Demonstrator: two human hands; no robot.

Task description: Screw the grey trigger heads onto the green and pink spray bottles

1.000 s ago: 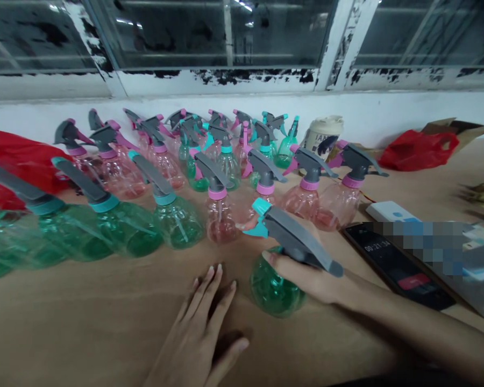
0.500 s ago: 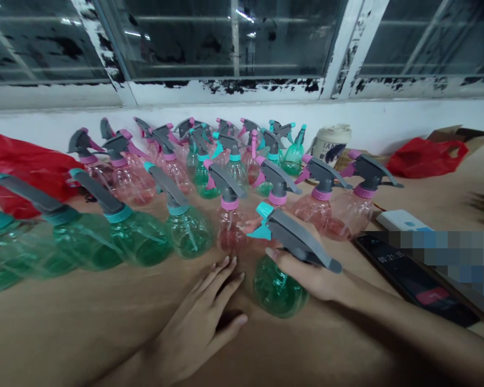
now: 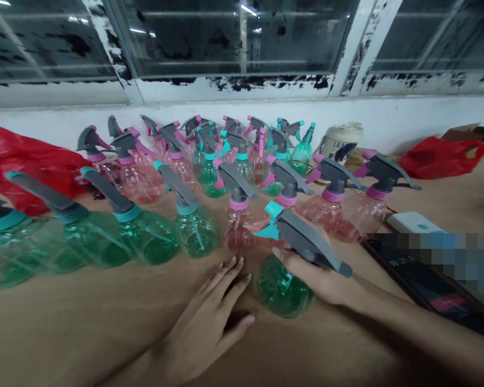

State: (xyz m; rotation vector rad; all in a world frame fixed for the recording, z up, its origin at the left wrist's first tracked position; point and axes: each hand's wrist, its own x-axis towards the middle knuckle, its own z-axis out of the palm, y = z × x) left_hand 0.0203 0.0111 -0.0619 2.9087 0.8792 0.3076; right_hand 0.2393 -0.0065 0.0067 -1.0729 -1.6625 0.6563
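My right hand (image 3: 312,271) is wrapped round the neck of a green spray bottle (image 3: 284,290), which has a grey trigger head with a turquoise nozzle and stands upright. Flat on the table, my left hand (image 3: 210,317) lies just left of that bottle, fingers stretched out and holding nothing. Beyond my fingertips is a pink spray bottle (image 3: 239,228) with a pink collar. To its left, a green spray bottle (image 3: 196,231) heads a row of several similar green ones. Several pink bottles, such as the spray bottle (image 3: 357,215), stand in line on the right.
More pink and green spray bottles (image 3: 181,166) crowd along the wall. A red plastic bag (image 3: 44,166) lies at the left, another red bag (image 3: 439,158) at the back right. Near it stands a paper cup (image 3: 339,142). A phone (image 3: 419,279) and a white box (image 3: 411,223) lie at the right.
The whole view has shifted slightly, so everything appears a little further right. My right hand keeps its hold on the green spray bottle, and my left hand stays flat on the table.
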